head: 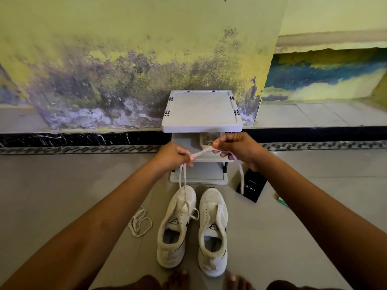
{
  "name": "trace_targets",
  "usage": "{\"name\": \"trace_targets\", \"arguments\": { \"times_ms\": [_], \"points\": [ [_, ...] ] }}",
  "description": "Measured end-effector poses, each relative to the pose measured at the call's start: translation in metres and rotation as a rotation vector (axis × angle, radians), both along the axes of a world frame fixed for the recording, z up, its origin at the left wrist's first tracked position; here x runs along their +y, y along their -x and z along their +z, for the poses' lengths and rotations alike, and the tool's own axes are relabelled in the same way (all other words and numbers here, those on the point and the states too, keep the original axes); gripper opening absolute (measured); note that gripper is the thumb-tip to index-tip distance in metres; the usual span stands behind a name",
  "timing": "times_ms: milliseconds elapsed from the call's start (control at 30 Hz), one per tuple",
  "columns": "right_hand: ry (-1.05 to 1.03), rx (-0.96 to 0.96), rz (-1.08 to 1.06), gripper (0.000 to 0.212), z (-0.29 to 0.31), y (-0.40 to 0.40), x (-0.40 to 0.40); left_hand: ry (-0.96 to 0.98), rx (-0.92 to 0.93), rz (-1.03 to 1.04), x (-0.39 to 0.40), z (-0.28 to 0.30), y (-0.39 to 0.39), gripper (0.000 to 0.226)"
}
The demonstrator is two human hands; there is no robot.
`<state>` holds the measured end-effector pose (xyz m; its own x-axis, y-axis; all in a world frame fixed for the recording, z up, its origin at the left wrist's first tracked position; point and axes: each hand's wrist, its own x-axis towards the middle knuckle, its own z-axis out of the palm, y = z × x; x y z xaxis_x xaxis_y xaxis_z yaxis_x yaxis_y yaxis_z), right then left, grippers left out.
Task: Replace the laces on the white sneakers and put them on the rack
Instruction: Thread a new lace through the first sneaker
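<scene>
Stretching lace [202, 152] between left hand [174, 154], right hand [237, 149] above sneakers [193, 229].

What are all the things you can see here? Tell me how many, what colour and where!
sneakers: two, white, side by side on the floor before the rack
rack: one, grey, against the wall
held lace: one, white, stretched between both hands
loose lace: one, white, on the floor left of the sneakers
box: one, black, on the floor right of the rack
left hand: pinches the held lace
right hand: pinches the held lace
</scene>
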<state>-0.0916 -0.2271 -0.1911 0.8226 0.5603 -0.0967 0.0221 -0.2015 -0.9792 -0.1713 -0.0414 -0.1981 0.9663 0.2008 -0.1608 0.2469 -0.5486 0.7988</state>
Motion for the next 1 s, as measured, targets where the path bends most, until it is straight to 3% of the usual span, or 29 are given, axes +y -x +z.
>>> {"name": "trace_targets", "arguments": {
  "times_ms": [67,133,267,433,600,700,867,1000],
  "points": [
    [-0.004,0.005,0.013,0.008,0.0,0.002,0.005,0.03,0.016,-0.063,-0.006,0.002,0.001,0.032],
    [-0.001,0.0,0.032,0.01,0.001,0.006,0.01,0.198,-0.044,-0.093,-0.01,0.006,0.001,0.038],
    [-0.07,0.025,-0.018,0.021,0.003,0.009,0.016,0.314,-0.123,-0.106,-0.012,0.009,0.001,0.02],
    [-0.026,0.031,0.025,0.018,0.007,0.011,0.013,0.327,-0.186,-0.069,-0.014,0.006,0.004,0.012],
    [-0.049,0.06,0.137,0.003,0.012,0.007,0.001,0.289,-0.141,0.164,-0.005,0.007,0.0,0.011],
    [-0.203,0.127,0.163,0.014,0.014,0.004,-0.003,0.341,-0.099,0.263,0.001,0.004,0.001,0.013],
    [-0.53,0.397,0.23,0.043,0.02,0.002,-0.002,0.383,-0.067,0.324,0.004,0.0,0.002,0.014],
    [-0.542,0.308,0.229,0.053,0.017,0.001,0.001,0.443,-0.061,0.316,0.005,0.002,0.002,0.014]
  ]
}}
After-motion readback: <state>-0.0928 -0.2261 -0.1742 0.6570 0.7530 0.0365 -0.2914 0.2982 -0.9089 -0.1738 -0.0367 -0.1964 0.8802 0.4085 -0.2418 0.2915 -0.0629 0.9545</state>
